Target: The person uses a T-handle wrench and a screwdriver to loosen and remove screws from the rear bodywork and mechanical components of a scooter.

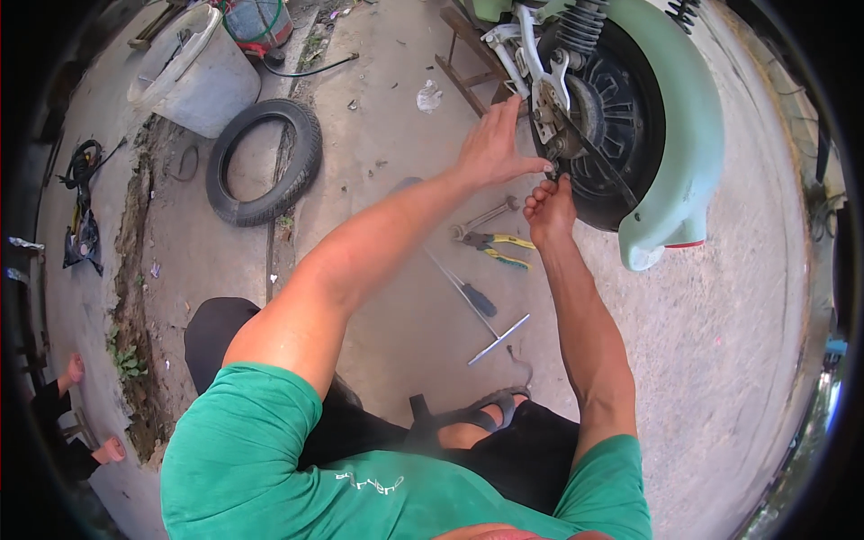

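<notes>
A person in a green T-shirt crouched over a concrete floor, both arms stretched up toward the centre-right of the frame. The left arm ran long and nearly straight from the lower left; the left hand lay palm-down w/ fingers held together and extended, thumb pointing right and touching the axle area of a scooter's rear wheel. The right arm rose almost vertically from the lower right; the right hand sat just below the left, fingers bunched together and pinched at something small under the axle. What it gripped was too small to tell.

The wheel stood in the upper right, under a pale green fender, w/ a coiled shock spring above it. On the floor just left of the right hand lay yellow-handled pliers and a wrench; lower down, a screwdriver and a T-handle tool. A loose tyre lay upper left, near a white tub.
</notes>
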`<state>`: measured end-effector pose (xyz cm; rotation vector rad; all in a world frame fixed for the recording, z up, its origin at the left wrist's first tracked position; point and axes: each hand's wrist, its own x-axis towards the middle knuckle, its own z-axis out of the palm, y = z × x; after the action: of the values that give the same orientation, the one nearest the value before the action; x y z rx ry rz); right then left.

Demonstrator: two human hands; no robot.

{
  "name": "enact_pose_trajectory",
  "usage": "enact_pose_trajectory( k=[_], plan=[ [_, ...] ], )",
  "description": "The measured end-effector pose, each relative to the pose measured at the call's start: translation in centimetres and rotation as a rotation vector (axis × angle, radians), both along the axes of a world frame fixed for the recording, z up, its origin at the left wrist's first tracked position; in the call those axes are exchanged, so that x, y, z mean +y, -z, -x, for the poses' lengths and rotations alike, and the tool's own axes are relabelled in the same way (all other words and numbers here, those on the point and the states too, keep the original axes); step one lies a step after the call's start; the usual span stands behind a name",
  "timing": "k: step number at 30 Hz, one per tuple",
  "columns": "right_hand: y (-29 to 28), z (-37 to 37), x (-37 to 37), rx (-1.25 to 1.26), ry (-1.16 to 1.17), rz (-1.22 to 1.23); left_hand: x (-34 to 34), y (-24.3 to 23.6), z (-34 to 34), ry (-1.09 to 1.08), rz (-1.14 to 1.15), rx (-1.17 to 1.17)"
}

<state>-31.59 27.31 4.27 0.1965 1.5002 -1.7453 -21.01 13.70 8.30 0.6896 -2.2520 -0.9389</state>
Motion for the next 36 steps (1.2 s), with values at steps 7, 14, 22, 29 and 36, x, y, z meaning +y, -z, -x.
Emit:
enact_pose_trajectory(
  k=[7,14,22,29,36],
  plan=[
    [0.8,0.4,0.8,-0.079,-0.008,0.139,1.6,-0.6,2.0,-0.016,0.090,0.059],
    [1.1,-0.7,-0.8,-0.134,0.012,0.188,-0.2,3.1,1.2,-0.027,0.166,0.008],
    [0.8,0.3,-0.3,-0.110,0.032,0.130,0.6,1.2,1.4,-0.059,0.230,0.159],
    [1.8,0.7,-0.1,-0.093,0.026,0.231,0.0,0.6,1.7,0.021,0.198,0.079],
    [2.0,-0.6,-0.9,-0.087,0.117,0.335,-0.8,1.3,1.9,-0.018,0.280,0.131]
  ],
)
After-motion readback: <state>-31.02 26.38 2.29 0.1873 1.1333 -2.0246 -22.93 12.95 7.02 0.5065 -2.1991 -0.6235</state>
